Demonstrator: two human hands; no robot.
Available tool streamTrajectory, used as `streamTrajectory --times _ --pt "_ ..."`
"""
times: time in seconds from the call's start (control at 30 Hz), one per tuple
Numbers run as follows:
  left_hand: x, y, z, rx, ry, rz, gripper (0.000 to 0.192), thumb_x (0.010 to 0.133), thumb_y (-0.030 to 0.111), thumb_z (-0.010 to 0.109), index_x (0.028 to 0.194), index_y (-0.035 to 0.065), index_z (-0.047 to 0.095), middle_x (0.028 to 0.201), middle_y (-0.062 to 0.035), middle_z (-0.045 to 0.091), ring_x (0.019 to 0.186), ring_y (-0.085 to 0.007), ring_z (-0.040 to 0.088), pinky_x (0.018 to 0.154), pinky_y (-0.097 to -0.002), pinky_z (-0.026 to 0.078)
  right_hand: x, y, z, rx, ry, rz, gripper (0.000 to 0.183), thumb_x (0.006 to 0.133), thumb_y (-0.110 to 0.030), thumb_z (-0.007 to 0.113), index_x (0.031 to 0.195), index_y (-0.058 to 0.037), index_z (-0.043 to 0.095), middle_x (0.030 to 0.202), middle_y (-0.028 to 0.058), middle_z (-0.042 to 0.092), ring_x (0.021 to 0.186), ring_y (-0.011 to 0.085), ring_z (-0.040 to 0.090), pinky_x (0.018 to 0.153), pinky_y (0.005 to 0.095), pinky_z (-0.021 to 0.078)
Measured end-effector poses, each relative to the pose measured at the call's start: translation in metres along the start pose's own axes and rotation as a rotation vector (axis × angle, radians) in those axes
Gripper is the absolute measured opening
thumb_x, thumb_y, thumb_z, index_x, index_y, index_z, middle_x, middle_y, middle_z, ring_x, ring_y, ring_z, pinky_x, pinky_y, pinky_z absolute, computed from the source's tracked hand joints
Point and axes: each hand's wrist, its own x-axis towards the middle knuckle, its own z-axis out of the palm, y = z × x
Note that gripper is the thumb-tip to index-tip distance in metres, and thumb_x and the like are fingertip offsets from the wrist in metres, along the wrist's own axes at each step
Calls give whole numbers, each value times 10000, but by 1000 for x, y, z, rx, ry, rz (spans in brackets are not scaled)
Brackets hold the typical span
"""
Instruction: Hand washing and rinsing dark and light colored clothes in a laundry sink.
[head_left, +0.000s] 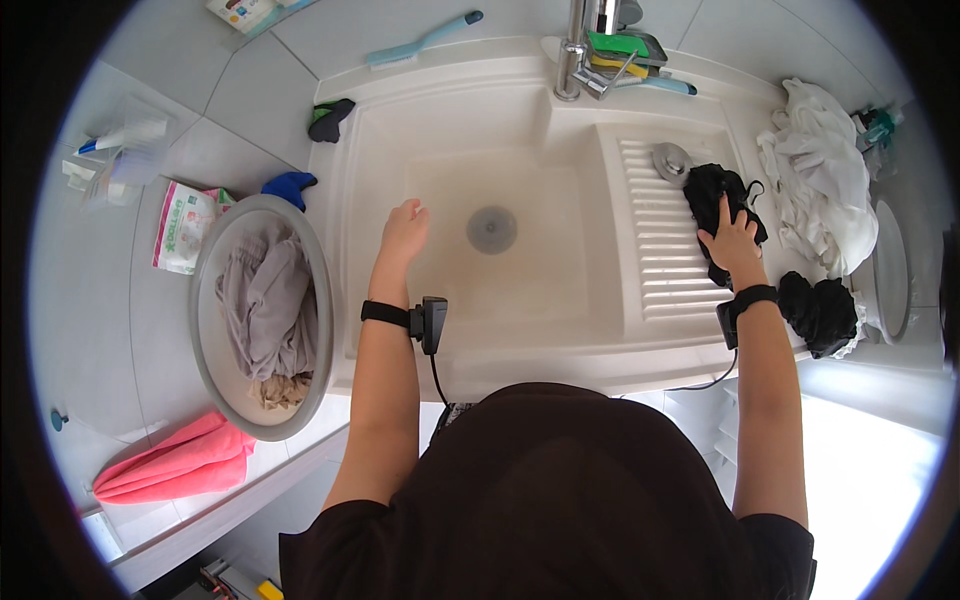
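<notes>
My right hand (732, 244) lies on a bunched black cloth garment (709, 191), its fingers spread over the top. That garment, which has a thin strap loop, rests at the right side of the ribbed washboard (660, 259) built into the sink. A round metal drain strainer (673, 163) touches its upper left. Over the left part of the white sink basin (517, 307) hovers my left hand (407, 223), fingers loosely curled; I see nothing in it, though its palm side is hidden. Right of it, a round grey drain cover (492, 230) sits on the basin floor.
A grey-rimmed tub (324, 330) with grey clothes (270, 300) stands left. White cloth (821, 180) and another black bundle (817, 311) lie on the right ledge. The chrome faucet (571, 64) rises at the back, beside sponges (616, 43). A blue brush (424, 41) lies behind the basin.
</notes>
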Motion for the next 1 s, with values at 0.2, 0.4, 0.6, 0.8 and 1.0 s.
streamTrajectory --times 0.2,0.4,0.6,0.8,1.0 --pt "0 -3 -7 6 -6 -9 470 877 286 490 1239 -8 549 1145 -249 595 1080 -373 572 914 -412 450 -2 -5 3 -95 35 4 846 856 -515 581 1511 -248 118 1370 165 333 1272 389 325 791 667 484" --pt "-4 -5 -11 -29 -36 -44 444 893 248 495 1252 -11 537 1188 -214 593 1110 -320 566 934 -376 436 5 -4 7 -67 28 -8 852 861 -511 573 1515 -251 93 1387 189 311 1283 407 303 793 678 475" --pt "-12 -3 -10 -120 -20 -59 437 901 246 501 1257 -4 535 1194 -202 600 1125 -304 567 948 -364 431 11 -2 9 -66 9 1 866 865 -517 566 1516 -257 57 1415 197 288 1300 423 282 808 688 461" --pt "-21 -2 -19 -210 -26 -152 435 890 248 512 1243 -4 547 1186 -229 595 1118 -324 573 931 -377 445 13 -6 7 -80 -20 17 868 869 -529 551 1517 -264 38 1418 200 281 1306 427 274 822 690 454" --pt "-22 -7 -19 -243 17 -162 430 887 237 517 1240 -5 551 1190 -221 591 1111 -314 573 922 -368 448 11 -6 5 -78 -36 27 862 876 -530 540 1517 -269 25 1425 205 264 1307 427 275 832 685 453"
